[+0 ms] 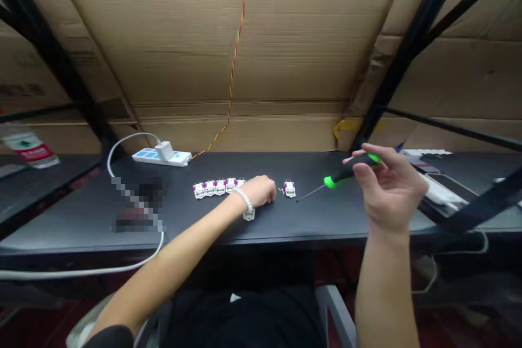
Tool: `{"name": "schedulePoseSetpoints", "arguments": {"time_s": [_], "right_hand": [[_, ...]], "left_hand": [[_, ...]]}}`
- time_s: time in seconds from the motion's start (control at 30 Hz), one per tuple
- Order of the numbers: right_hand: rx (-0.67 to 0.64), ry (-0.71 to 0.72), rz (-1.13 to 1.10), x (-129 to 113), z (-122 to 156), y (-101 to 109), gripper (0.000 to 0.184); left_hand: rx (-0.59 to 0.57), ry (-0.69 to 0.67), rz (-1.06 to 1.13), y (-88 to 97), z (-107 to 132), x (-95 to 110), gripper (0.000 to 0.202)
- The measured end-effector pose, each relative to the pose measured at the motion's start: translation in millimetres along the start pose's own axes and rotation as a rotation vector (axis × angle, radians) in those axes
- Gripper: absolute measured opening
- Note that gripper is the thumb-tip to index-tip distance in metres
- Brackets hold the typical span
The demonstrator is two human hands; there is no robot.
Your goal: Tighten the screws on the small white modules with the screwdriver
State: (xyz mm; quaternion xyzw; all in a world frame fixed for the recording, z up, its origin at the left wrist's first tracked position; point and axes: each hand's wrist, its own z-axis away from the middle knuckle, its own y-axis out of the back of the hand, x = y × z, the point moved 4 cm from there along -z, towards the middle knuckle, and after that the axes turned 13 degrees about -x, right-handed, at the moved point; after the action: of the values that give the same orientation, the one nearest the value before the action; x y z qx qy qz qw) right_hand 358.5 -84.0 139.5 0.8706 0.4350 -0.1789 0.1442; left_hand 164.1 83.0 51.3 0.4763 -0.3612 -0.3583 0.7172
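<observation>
Gripping the screwdriver (332,180) by its black and green handle, the right hand (391,190) is above the right part of the desk (310,225), the blade slanting down leftward toward a lone block (289,189), tip apart from it. The left hand (261,190) is low over the desk, fingers curled under and mostly hidden; I cannot tell whether it holds anything. It sits between the lone block and a row of blocks (220,187), white and purple, which its wrist partly covers. Another block (249,215) lies just under the bracelet (246,201), nearer the front edge.

At far left is a clear bottle (35,147) with a red and green label; how full it is cannot be told. The power strip (176,159), with a white plug (164,150) in it, sits by the back edge, against cardboard (285,38). Bare desk lies between the blocks and both long edges, and right of the lone block under the screwdriver. Black posts (411,49) bound the bay on either side.
</observation>
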Motion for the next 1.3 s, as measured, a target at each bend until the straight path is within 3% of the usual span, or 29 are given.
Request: {"name": "schedulePoseSetpoints", "arguments": {"time_s": [0.3, 0.57, 0.83, 1.3], "right_hand": [[-0.019, -0.012, 0.003, 0, 0, 0, 0.031], [-0.028, 0.004, 0.01, 0, -1, 1, 0.032], [-0.027, 0.009, 0.013, -1, 0, 2, 0.032], [-0.058, 0.027, 0.013, -3, 0, 2, 0.032]], "left_hand": [[-0.007, -0.011, -0.115, -3.4, 5, 5, 0.03], [-0.01, 0.037, -0.111, -4.3, -1, -9, 0.012], [-0.024, 0.028, -0.118, -8.4, 1, -9, 0.026], [-0.092, -0.068, -0.143, 0.1, -2, -4, 0.027]]}}
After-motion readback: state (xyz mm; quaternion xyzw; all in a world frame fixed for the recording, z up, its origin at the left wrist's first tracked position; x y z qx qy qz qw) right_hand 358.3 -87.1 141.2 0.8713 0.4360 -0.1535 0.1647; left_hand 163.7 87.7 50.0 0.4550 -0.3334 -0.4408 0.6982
